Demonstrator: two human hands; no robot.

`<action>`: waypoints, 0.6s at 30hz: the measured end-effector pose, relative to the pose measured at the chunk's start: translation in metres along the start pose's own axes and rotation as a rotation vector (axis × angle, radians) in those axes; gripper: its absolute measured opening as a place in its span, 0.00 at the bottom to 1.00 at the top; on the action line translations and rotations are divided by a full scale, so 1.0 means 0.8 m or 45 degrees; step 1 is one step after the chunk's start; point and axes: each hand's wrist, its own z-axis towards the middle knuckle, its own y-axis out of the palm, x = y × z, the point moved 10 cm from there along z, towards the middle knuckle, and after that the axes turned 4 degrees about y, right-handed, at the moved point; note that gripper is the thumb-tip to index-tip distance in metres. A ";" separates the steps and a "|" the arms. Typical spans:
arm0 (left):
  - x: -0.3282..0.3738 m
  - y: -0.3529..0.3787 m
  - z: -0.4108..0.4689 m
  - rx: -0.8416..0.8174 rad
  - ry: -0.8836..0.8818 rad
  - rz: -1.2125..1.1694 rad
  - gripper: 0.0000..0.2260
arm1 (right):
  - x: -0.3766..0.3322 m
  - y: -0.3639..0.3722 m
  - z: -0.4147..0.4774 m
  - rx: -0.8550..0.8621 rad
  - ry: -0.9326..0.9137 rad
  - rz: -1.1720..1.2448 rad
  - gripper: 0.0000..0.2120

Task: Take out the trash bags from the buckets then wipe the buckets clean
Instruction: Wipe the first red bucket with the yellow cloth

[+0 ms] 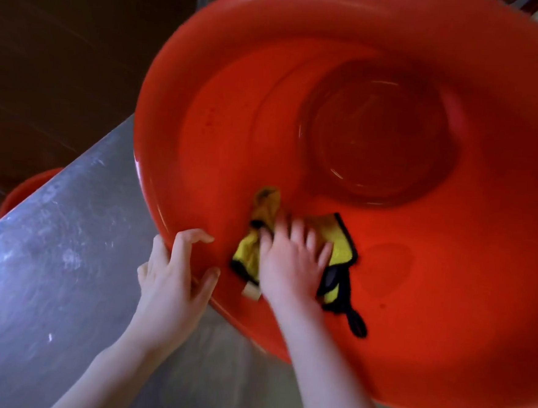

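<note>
A large red bucket (pixel 447 280) fills most of the head view, tilted with its open mouth facing me; no bag is inside it. My left hand (pixel 173 280) grips the near left rim, fingers curled over the edge. My right hand (pixel 292 262) lies flat inside on the near wall, pressing a yellow cloth (pixel 343 244) with black trim against the plastic. The cloth sticks out on both sides of the hand, and the hand is motion-blurred.
The bucket rests on a grey scuffed surface (pixel 50 268) that runs diagonally from lower left. Part of a second red bucket (pixel 23 190) shows beyond that surface's far edge at left. Dark wooden flooring (pixel 65 46) lies behind.
</note>
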 end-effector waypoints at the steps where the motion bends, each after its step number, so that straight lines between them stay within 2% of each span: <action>1: 0.001 0.001 -0.001 -0.011 0.004 -0.006 0.23 | 0.012 -0.001 0.030 -0.006 0.076 0.013 0.24; 4: 0.003 0.004 -0.003 -0.031 0.008 -0.015 0.22 | 0.040 -0.004 0.108 -0.094 0.258 0.102 0.23; 7: 0.002 0.006 -0.002 -0.031 0.006 0.032 0.21 | 0.042 -0.003 0.125 -0.102 0.288 0.089 0.23; 9: 0.001 0.006 -0.001 -0.027 0.006 0.061 0.21 | 0.029 -0.005 0.095 -0.031 0.213 0.077 0.24; 14: -0.001 0.007 0.000 -0.034 0.007 0.083 0.18 | -0.031 -0.019 -0.050 0.205 -0.185 0.167 0.20; 16: 0.000 0.004 0.000 -0.032 0.007 0.022 0.15 | -0.036 -0.015 -0.057 0.189 -0.244 0.166 0.20; 18: -0.004 0.003 -0.001 -0.036 0.000 -0.029 0.15 | -0.026 -0.010 -0.017 0.140 -0.178 0.159 0.22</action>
